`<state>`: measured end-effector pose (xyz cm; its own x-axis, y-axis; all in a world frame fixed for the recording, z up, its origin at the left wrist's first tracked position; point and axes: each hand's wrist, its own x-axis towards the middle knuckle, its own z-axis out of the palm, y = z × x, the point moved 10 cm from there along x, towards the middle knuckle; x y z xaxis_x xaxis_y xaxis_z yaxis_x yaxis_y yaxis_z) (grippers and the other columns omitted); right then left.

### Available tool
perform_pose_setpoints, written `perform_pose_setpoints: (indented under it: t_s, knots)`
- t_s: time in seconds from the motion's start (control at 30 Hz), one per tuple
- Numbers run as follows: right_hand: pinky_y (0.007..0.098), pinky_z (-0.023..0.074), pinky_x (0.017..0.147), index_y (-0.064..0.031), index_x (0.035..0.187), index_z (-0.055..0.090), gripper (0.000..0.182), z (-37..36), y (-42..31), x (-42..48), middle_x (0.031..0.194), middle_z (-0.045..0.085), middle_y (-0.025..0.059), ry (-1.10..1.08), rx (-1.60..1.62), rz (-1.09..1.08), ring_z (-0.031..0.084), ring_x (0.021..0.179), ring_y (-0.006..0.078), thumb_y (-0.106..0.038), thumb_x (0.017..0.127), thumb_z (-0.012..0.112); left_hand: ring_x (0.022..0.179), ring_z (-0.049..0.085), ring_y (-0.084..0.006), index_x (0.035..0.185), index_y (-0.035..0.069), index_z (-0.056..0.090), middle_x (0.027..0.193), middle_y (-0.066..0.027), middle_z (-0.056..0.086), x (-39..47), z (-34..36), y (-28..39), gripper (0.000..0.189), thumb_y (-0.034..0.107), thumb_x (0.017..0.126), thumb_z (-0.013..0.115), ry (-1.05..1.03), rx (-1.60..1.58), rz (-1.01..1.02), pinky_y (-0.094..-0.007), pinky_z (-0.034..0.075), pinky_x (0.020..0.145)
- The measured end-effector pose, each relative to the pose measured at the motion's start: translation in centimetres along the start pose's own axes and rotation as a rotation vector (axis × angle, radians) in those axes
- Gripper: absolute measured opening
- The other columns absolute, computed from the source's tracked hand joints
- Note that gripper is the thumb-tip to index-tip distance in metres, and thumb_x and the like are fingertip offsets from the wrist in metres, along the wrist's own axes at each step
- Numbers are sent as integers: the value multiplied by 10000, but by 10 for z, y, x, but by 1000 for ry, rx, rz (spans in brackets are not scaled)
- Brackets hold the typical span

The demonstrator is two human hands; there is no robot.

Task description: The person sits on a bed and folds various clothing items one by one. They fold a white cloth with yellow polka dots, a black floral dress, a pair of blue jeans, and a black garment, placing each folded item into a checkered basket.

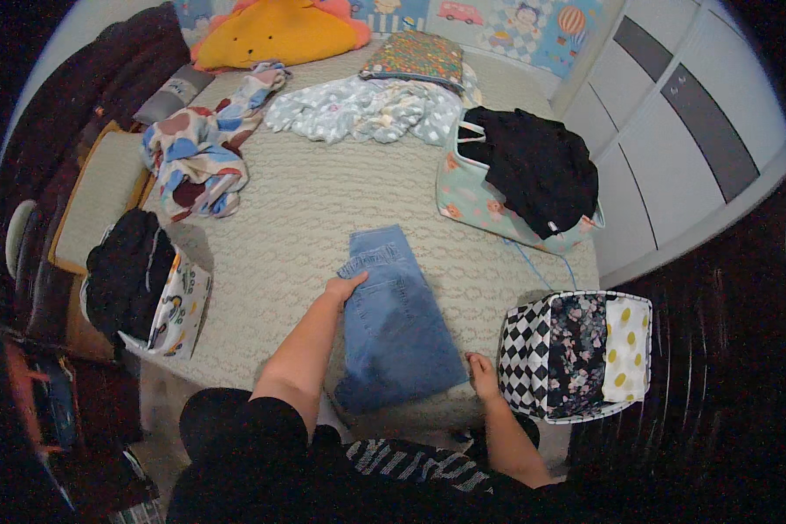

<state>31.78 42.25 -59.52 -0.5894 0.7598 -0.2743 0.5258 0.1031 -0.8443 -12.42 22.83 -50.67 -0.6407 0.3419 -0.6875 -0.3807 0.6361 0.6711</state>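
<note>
A pair of blue denim jeans [399, 327] lies folded on the bed in front of me, its gathered waist part away from me and its wider end near the bed's front edge. My left hand [350, 287] grips the left edge just below the gathers, thumb on top and the other fingers hidden. At the lower right corner of the denim is my right hand [483, 374], fingers curled against or right beside the edge. Whether it pinches the cloth is not clear.
Fabric bins with black clothing stand at left [187, 308] and far right [471, 196]. A checked, floral bin [576, 357] holds a dotted cloth at right. A patterned blanket [196, 164], a grey-white quilt [367, 108] and a yellow plush cushion [281, 36] lie farther back.
</note>
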Motion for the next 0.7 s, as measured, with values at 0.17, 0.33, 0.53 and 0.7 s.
perform_pose_setpoints:
  t_s: [0.17, 0.33, 0.53, 0.7]
  knots:
    - [309, 404, 1006, 5, 1205, 597, 352, 8, -13, -3, 1198, 623, 75, -66, 268, 62, 560, 1126, 173, -268, 1019, 476, 881, 679, -308, 1128, -138, 594, 1070, -221, 666, 43, -1, -25, 692, 308, 673, 864, -41, -240, 10, -436, 556, 735]
    - [286, 434, 947, 10, 1173, 612, 315, -1, -30, -4, 1108, 649, 67, -20, 387, 13, 583, 1042, 152, -232, 1009, 495, 810, 679, -277, 1145, -119, 573, 972, -191, 690, 67, -8, -40, 576, 119, 690, 833, 33, -87, -22, -388, 543, 652]
    - [295, 445, 942, 15, 1171, 618, 316, 0, -30, -5, 1095, 667, 82, 13, 420, 51, 600, 1049, 168, -226, 1002, 501, 856, 670, -206, 1445, 57, 298, 967, -180, 694, -9, -15, 83, 842, 21, 741, 760, 169, -24, 716, -303, 506, 778]
    - [284, 428, 971, -3, 1212, 601, 320, 6, -16, -4, 1137, 650, 55, -22, 412, 81, 581, 1081, 153, -229, 1009, 503, 1013, 622, -296, 1458, 8, 245, 1120, -229, 616, -2, -17, 83, 866, 128, 775, 764, 349, 6, 771, -379, 494, 874]
